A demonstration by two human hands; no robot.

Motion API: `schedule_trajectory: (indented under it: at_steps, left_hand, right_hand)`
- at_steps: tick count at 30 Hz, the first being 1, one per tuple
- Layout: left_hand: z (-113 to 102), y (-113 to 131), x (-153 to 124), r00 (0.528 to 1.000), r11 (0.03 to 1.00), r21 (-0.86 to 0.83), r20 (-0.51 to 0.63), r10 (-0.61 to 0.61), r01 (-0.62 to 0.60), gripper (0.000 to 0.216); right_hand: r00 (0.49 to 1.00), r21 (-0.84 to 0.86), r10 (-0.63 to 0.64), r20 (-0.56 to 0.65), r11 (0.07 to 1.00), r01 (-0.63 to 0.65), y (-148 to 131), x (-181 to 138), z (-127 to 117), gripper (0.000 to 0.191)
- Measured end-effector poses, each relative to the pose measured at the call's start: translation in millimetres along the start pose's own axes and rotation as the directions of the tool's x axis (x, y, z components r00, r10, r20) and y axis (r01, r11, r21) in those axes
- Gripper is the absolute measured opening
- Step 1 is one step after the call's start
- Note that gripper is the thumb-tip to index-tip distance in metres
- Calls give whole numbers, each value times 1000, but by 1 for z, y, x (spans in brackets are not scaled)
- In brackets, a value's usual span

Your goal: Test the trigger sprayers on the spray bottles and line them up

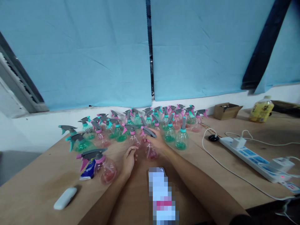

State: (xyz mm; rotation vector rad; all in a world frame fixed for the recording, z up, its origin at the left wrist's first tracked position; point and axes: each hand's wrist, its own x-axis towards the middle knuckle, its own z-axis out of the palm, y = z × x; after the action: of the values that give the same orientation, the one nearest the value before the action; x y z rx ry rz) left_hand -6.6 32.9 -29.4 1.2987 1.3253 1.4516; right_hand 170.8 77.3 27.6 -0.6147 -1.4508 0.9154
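My right hand (156, 139) is closed around the neck of a clear spray bottle (151, 152) with a pink collar, a grey trigger head and a little pink liquid. The bottle is upright at the front of a group of similar spray bottles. My left hand (130, 157) is just left of it, fingers loosely bent and apart, with nothing visible in them. Behind my left hand is another pink-collared spray bottle (134, 139). Farther left, a larger-looking pink spray bottle (106, 172) stands apart from the group, beside a blue and white packet (88, 170).
A blurred-out phone-like slab (161, 193) lies between my forearms. At the left front is a white rounded case (65, 198). On the right are a power strip (252, 159) with chargers and cables, a cardboard box (227, 111) and a yellow drink bottle (261, 109).
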Motion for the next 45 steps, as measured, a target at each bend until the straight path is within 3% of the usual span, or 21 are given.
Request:
schedule_trajectory:
  at_steps: [4, 6, 11, 18, 27, 32, 39, 45]
  left_hand:
    - [-1, -3, 3, 1000, 998, -55, 13, -8, 8, 27]
    - [-2, -4, 3, 1000, 998, -62, 15, -6, 7, 28]
    - [0, -1, 0, 998, 1000, 2, 62, -16, 16, 32]
    - [3, 6, -6, 979, 997, 63, 196, -62, 50, 36]
    - [2, -3, 1, 965, 995, -18, 249, -86, 94, 27]
    - [3, 0, 0, 962, 996, 1, 258, -92, 95, 26]
    - [4, -2, -2, 954, 997, 50, 290, -75, 64, 27]
    - [4, -2, -3, 945, 994, 101, 320, -68, 38, 28]
  right_hand:
    - [958, 135, 80, 276, 983, -122, -8, 2, -3, 27]
    - [936, 183, 104, 337, 968, -173, -9, 0, -4, 26]
    - [938, 238, 161, 308, 941, -240, -5, -5, -4, 19]
    - [924, 176, 124, 362, 964, -198, -9, -1, -9, 25]
    - [936, 201, 162, 311, 952, -232, -1, -3, -8, 20]
    - [939, 199, 244, 243, 935, -294, -2, -5, -6, 17]
    - [945, 210, 182, 273, 947, -244, -4, -5, -5, 17]
    - [942, 124, 258, 216, 949, -288, -4, -4, -6, 17]
